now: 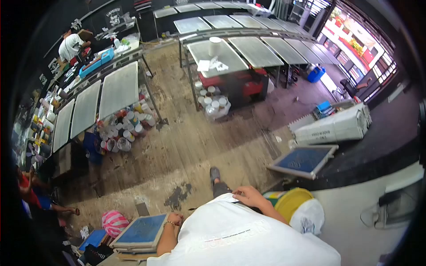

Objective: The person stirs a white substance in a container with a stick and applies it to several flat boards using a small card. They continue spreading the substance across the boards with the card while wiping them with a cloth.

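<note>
1 blue, pale-framed screen (141, 230) lies by the left hand (175, 218), whose grip I cannot tell.

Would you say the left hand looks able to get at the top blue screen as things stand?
Probably yes: the left hand is right by the edge of the top blue screen, and nothing visible stands in between, though whether they touch is hard to tell.

The stacked screen (141, 229) is blue, the bundle (115, 223) striped pink and white, the tub (291, 200) yellow.
</note>
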A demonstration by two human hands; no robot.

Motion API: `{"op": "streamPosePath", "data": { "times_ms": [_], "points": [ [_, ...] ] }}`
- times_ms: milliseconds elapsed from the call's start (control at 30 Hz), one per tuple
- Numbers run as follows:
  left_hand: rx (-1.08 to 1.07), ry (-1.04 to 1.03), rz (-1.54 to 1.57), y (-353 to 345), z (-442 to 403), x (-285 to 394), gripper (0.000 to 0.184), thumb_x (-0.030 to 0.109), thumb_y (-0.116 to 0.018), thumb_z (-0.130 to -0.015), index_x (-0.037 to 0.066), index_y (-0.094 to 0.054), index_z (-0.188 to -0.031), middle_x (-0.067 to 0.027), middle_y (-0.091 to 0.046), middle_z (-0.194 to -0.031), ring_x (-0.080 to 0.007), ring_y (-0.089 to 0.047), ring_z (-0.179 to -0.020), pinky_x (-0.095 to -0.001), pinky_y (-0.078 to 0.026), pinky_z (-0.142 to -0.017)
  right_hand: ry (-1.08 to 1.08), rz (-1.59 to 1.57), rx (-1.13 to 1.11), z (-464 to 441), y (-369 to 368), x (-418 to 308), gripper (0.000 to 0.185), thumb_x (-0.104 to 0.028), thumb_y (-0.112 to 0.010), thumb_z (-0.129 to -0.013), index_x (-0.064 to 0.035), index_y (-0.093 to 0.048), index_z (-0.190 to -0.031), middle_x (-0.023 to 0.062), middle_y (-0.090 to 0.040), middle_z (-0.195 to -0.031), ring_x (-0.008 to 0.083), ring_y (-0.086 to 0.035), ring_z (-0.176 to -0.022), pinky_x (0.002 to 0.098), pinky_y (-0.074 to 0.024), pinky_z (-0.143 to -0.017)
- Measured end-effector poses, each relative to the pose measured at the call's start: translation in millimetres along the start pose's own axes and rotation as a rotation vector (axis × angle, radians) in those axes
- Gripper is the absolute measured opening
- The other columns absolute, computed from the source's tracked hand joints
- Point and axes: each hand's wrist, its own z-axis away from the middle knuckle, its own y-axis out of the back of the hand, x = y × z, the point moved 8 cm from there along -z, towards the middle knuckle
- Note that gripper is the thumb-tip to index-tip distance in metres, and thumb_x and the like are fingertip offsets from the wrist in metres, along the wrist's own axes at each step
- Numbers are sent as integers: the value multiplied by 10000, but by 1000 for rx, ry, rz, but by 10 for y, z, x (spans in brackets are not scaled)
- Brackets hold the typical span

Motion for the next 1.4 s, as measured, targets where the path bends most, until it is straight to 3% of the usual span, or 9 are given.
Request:
{"op": "streamPosePath", "data": {
  "times_ms": [100,267,333,400,633,900,1033,1267,1400],
  "points": [
    [102,71,200,627,-438,207,250,209,-635,-982,35,-774,-869,-129,-688,-684,-241,-642,-505,-361,-528,-451,51,-65,41,-902,185,124,356,-332,-687,-930,-26,-720,-1110,173,-730,-997,296,-690,-941,396,-522,-806],
    [101,-46,-173,907,-1335,1292,390,334,-640,-926,-42,-742,-918,-225,-733,-844,-333,-732,-803,-440,-579,-758,298,-21,70,-2060,1035,-70,298,-276,-682,-928,-13,-719,-1063,160,-724,-920,279,-682,-846,389,-518,-750],
    [369,-142,-237,1176,-1607,1728,440,401,-628,-902,-19,-745,-958,-245,-728,-961,-410,-699,-972,-463,-542,-884,325,-11,46,-2564,1252,-44,288,-268,-678,-932,-13,-716,-1061,152,-722,-919,273,-680,-833,390,-517,-746],
    [320,-93,-91,1329,-1732,2139,395,389,-622,-902,26,-750,-994,-229,-716,-1050,-429,-668,-1040,-481,-534,-890,268,69,-14,-2947,1358,17,268,-270,-662,-917,-32,-714,-1029,152,-721,-939,329,-684,-897,440,-519,-783],
    [327,-346,-268,1845,-1971,3640,290,298,-634,-935,35,-723,-1020,-236,-717,-963,-408,-695,-917,-486,-544,-814,344,159,-115,-3567,1391,-111,227,-236,-645,-927,-43,-702,-1032,133,-712,-1028,325,-670,-969,436,-521,-822],
    [218,-705,-75,2944,-2064,5425,248,220,-685,-916,-26,-711,-902,-105,-680,-640,-201,-653,-550,-356,-515,-577,216,-35,-82,-3641,1743,90,292,-268,-656,-947,-14,-712,-1080,150,-702,-940,278,-669,-842,390,-519,-731],
    [228,-751,-124,3341,-2574,6297,252,233,-699,-913,-13,-712,-967,-137,-711,-778,-224,-681,-678,-376,-529,-657,-57,-251,137,-4162,2365,523,246,-238,-685,-912,-41,-728,-1052,172,-687,-990,329,-662,-885,406,-523,-768],
    [577,-943,-23,4242,-3249,7639,457,253,-732,-897,-5,-599,-1250,-201,-652,-1197,-288,-676,-915,-398,-540,-828,268,191,534,-6112,3561,269,459,-212,-722,-861,-35,-584,-1261,187,-567,-1198,361,-588,-1063,433,-497,-904],
    [623,-872,153,4314,-3769,7749,480,263,-735,-902,-31,-580,-1249,-184,-685,-1049,-310,-667,-864,-407,-538,-805,128,292,845,-6891,3914,365,567,-218,-738,-837,18,-515,-1302,256,-525,-1195,432,-545,-1117,479,-471,-929]
  ]
}}
